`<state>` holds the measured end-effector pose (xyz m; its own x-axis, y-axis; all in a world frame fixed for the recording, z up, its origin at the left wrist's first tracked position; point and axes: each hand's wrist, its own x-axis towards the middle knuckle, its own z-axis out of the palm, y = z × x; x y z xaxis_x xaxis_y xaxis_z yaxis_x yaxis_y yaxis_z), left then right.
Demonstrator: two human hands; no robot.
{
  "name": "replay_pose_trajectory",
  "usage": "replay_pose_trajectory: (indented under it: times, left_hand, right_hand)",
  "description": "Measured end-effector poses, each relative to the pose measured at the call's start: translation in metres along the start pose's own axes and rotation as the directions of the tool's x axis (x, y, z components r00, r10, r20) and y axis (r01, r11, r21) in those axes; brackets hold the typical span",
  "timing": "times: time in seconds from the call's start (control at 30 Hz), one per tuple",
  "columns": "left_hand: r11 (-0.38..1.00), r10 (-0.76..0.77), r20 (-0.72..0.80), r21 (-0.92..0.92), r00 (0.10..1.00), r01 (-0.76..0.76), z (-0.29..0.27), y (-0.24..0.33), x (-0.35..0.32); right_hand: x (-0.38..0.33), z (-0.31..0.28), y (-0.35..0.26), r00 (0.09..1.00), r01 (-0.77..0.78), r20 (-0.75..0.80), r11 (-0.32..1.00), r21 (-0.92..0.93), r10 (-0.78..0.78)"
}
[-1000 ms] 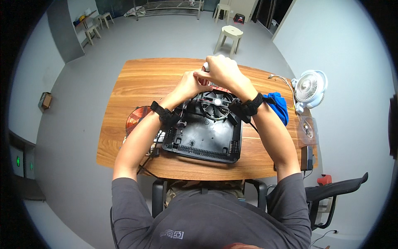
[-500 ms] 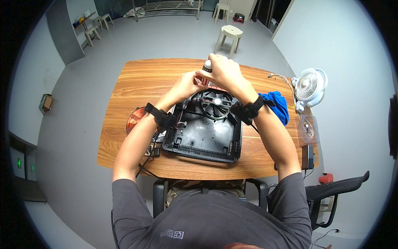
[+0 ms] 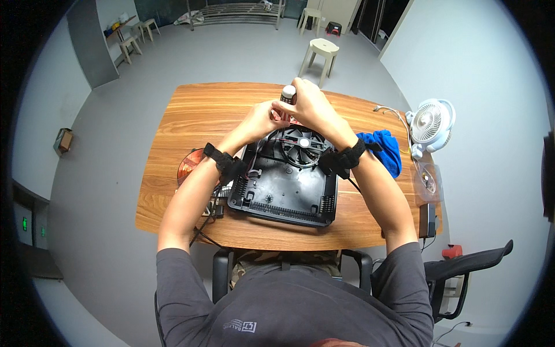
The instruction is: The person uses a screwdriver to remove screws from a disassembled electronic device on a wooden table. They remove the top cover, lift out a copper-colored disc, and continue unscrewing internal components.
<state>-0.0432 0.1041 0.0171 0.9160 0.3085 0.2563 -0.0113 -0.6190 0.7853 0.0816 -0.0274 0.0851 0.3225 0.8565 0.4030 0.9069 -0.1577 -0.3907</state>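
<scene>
Above the far edge of the black fan housing (image 3: 283,185) on the table (image 3: 191,110), the right hand (image 3: 309,107) grips a screwdriver handle (image 3: 287,94); the left hand (image 3: 261,120) fingers pinch near its shaft.

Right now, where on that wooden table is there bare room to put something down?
The table is bare along its far-left stretch, beyond the copper coil, and on the far edge right of the hands. It is crowded around the black housing and by the blue cloth and white fan.
</scene>
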Motion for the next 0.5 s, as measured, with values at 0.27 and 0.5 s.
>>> replay_pose_trajectory:
  times: [0.27,0.5]
  left_hand:
    - [0.996,0.088,-0.030,0.011,0.996,-0.087,-0.0006,0.0021,-0.0031]
    - [0.998,0.009,0.010,-0.067,1.000,-0.008,0.0008,0.0018,-0.0019]
  right_hand:
    - [-0.0047,-0.0023,-0.0029,1.000,-0.010,0.001,0.973,0.230,0.010]
    - [-0.0071,0.0037,-0.0016,0.994,-0.096,-0.020,0.969,0.227,0.103]
